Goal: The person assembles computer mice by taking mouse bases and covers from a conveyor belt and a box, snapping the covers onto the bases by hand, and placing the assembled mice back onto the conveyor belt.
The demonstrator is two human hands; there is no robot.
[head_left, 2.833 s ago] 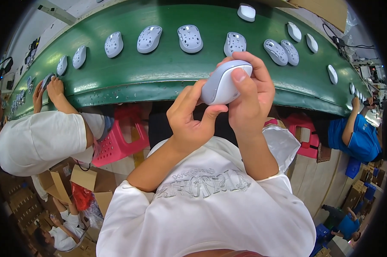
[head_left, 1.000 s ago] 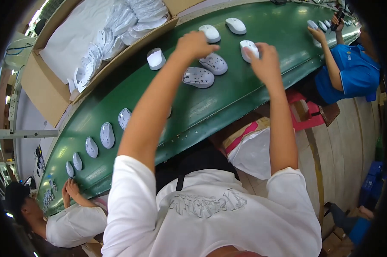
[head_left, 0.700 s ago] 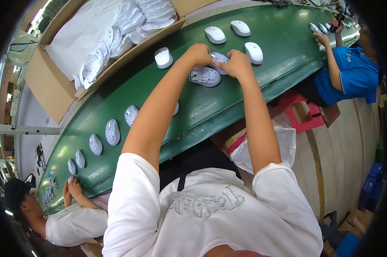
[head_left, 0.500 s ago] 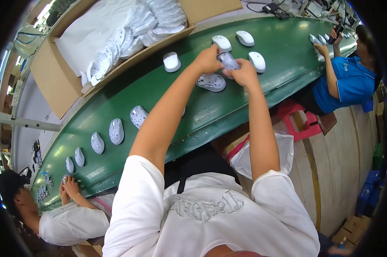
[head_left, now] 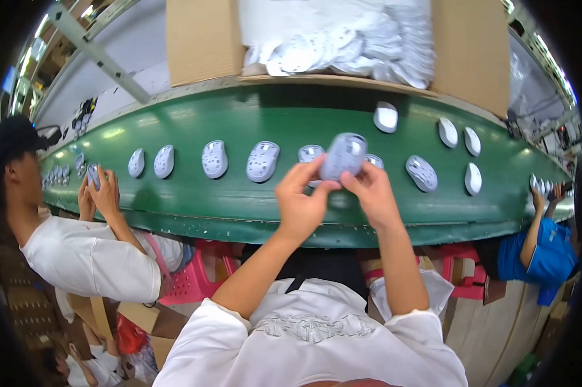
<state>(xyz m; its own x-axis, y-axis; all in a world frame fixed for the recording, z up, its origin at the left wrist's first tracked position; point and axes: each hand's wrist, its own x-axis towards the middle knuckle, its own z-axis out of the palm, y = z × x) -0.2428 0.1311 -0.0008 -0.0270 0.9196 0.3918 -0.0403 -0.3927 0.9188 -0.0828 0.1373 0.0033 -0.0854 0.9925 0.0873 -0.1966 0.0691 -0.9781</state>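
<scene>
Over a green conveyor belt I hold a pale grey-white computer mouse [head_left: 344,155] in the air, its round cut-outs and dark opening in view. My left hand [head_left: 304,198] pinches its left lower side between thumb and fingers. On its right lower edge my right hand [head_left: 373,197] grips it the same way. Partly hidden behind it are one mouse [head_left: 309,153] and another [head_left: 375,161], both on the belt. To their left lies a mouse with cut-outs showing [head_left: 262,161]; a similar one [head_left: 421,174] is to the right.
A cardboard box [head_left: 204,48] of white plastic shells [head_left: 368,55] stands beyond the green belt [head_left: 239,201]. Several smooth white mice [head_left: 447,133] lie at right. At left, a person in white [head_left: 97,258] handles a mouse; a person in blue [head_left: 552,255] sits far right.
My view has swung left, bringing the box to the top middle. Both hands still hold a mouse, which has come closer to me and away from the white mice at right.
</scene>
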